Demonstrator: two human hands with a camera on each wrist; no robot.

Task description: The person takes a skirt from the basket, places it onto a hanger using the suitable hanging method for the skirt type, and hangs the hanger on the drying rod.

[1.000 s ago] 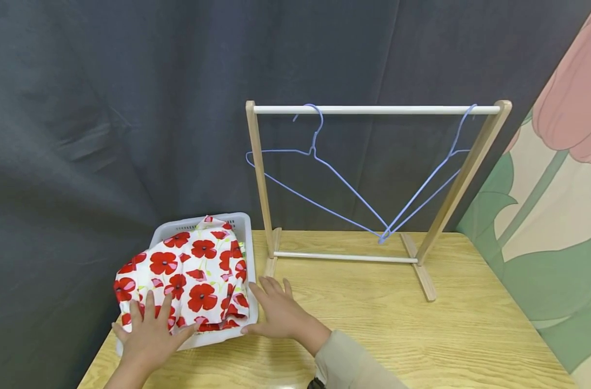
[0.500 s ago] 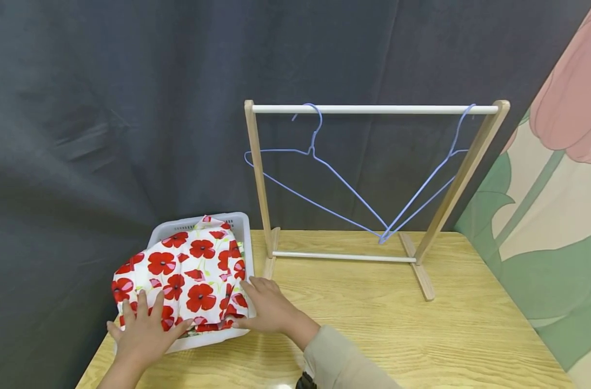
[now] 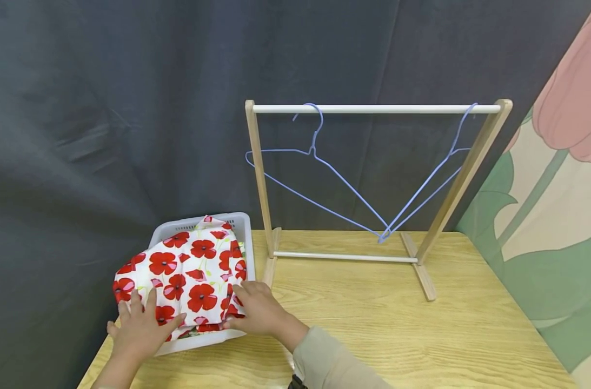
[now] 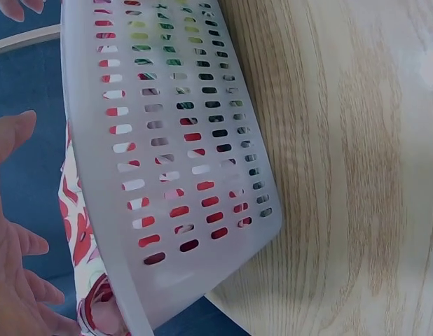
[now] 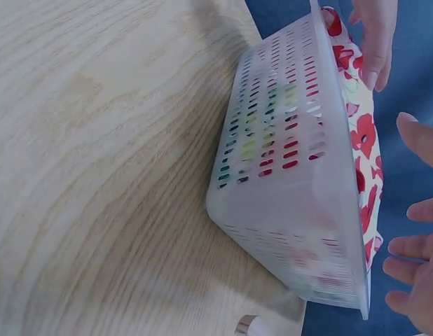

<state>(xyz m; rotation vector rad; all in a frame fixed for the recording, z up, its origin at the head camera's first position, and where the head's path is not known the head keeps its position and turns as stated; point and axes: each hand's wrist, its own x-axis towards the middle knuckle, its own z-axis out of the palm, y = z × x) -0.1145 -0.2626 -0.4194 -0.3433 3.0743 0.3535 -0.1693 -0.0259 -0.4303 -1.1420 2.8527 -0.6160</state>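
Note:
In the head view a white cloth with red flowers [image 3: 203, 273] lies heaped in a white plastic basket [image 3: 248, 243] at the table's left. My left hand [image 3: 137, 332], fingers spread, is over the cloth's near left part. At the near right corner my right hand [image 3: 261, 310] reaches over the basket's rim, fingers extended. Both wrist views show the perforated basket wall [image 4: 167, 161] [image 5: 272, 140] and the cloth [image 4: 80, 224] [image 5: 363, 140] above the rim. The left hand [image 4: 17, 259] and right hand [image 5: 420, 231] have their fingers apart; contact with the cloth is unclear.
A wooden rack with a white top rod [image 3: 378, 109] stands right of the basket. Two blue hangers [image 3: 349, 186] [image 3: 429, 175] hang on it, their lower ends crossing. Behind is a dark curtain [image 3: 130, 108]; the wooden table [image 3: 373, 324] extends right.
My right hand has moved left, from beside the basket's rim to over its corner and the cloth's edge. My left hand has shifted slightly left. The rack and hangers look the same.

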